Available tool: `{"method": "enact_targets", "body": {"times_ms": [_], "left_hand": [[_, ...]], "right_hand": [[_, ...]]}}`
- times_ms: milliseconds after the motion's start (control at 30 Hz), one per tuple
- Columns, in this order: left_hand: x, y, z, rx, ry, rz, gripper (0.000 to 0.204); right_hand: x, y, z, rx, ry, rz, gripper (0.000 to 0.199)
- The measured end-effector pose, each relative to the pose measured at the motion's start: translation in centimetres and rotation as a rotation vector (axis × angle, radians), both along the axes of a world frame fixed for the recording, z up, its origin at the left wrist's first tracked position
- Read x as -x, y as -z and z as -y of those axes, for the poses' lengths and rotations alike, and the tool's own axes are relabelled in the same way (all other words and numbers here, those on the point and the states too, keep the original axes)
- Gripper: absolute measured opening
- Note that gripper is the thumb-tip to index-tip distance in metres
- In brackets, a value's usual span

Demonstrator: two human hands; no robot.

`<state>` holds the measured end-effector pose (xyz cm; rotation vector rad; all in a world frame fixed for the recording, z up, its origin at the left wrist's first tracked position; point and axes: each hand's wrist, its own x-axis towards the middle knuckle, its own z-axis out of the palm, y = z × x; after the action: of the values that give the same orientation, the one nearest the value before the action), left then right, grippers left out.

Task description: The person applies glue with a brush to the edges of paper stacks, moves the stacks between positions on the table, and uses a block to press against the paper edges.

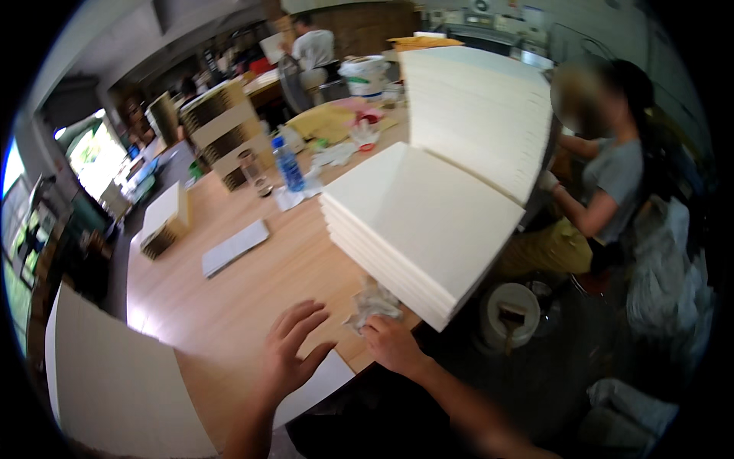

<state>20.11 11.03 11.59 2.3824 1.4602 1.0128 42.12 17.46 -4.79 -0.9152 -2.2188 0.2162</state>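
Observation:
My right hand (394, 346) has its fingers closed on a crumpled whitish rag (373, 302) at the table's near edge. Just left of it, my left hand (293, 346) hovers with fingers spread and nothing in it. A white sheet (325, 382) lies partly below my left hand along the near edge. Right beyond the rag stands a thick pile of white sheets or boards (428, 222), its layers showing at the side. Behind that pile, another white stack (478, 115) leans upright with a slightly curved face.
On the wooden table (306, 260) are a grey flat slab (235, 247), a blue-labelled bottle (287, 164), a glass (252, 170) and bound blocks (166, 218). A large pale board (115, 382) stands at the near left. A co-worker (604, 183) sits right, near a bucket with a brush (493, 314).

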Motion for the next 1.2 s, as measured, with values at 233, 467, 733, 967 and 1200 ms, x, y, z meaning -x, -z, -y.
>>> {"method": "enact_targets", "body": {"times_ms": [233, 467, 733, 967, 1200], "left_hand": [[-14.1, -2.3, -13.2, -0.168, 0.471, -0.288, 0.062], [-13.4, -3.6, -15.4, 0.149, 0.501, -0.257, 0.083], [-13.8, -4.8, -15.4, -0.667, 0.676, -0.530, 0.048], [-13.7, -3.2, -14.8, -0.703, 0.525, -0.310, 0.040], [-15.8, -3.1, -15.0, -0.416, 0.241, 0.031, 0.039]], "right_hand": [[-1.1, -2.5, 1.5, -0.009, 0.094, -0.120, 0.016], [-5.4, -11.1, 7.4, -0.040, 0.148, -0.289, 0.025], [-6.7, -13.2, 8.1, 0.204, 0.377, -0.018, 0.044], [-7.5, -14.3, 7.7, -0.019, 0.409, -0.127, 0.044], [-7.7, -14.9, 7.5, 0.106, 0.415, -0.058, 0.039]]}}
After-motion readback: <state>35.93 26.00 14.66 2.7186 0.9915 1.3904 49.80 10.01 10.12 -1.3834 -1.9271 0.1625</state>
